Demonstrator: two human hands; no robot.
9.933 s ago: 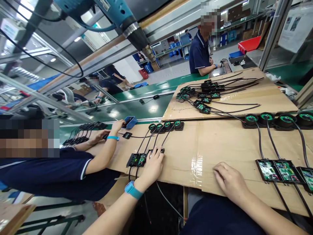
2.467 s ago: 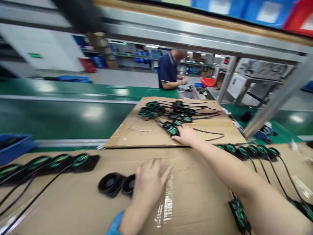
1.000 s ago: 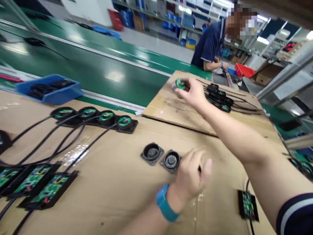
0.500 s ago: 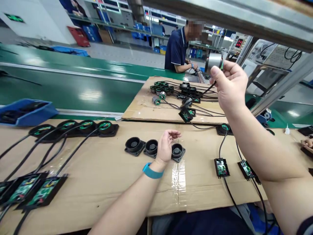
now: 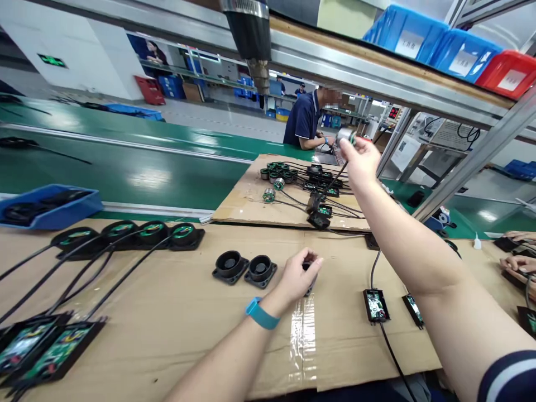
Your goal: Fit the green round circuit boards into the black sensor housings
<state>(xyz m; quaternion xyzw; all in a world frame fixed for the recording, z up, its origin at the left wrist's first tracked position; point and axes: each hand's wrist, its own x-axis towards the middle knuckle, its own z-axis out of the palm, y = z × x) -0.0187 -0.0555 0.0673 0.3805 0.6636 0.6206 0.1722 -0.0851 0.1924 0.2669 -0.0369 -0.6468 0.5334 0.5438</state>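
Held up over the far board, a silver cylindrical motor part (image 5: 344, 135) sits in my right hand (image 5: 363, 159), pinched between thumb and fingers. A black cable drops from it toward open black boxes with green circuit boards (image 5: 320, 212). My left hand (image 5: 298, 274), with a teal band at the wrist, has its fingers closed around a black square-based housing (image 5: 310, 286), which they mostly cover. To its left lie two like housings, a nearer one (image 5: 260, 269) and a farther one (image 5: 230, 264), both with round hollow cups facing up.
Left, a row of wired housings (image 5: 183, 234) connects to circuit boxes (image 5: 58, 349). A blue bin (image 5: 48, 205) stands behind. Right lies a wired circuit box (image 5: 376, 306). An electric screwdriver (image 5: 251, 39) hangs overhead. Another person's hands (image 5: 519, 262) are at the right edge.
My left hand has moved right, from between the housings onto the rightmost one, and its fingers have closed. My right hand still holds the motor part, now farther left in view. The view has tilted up.
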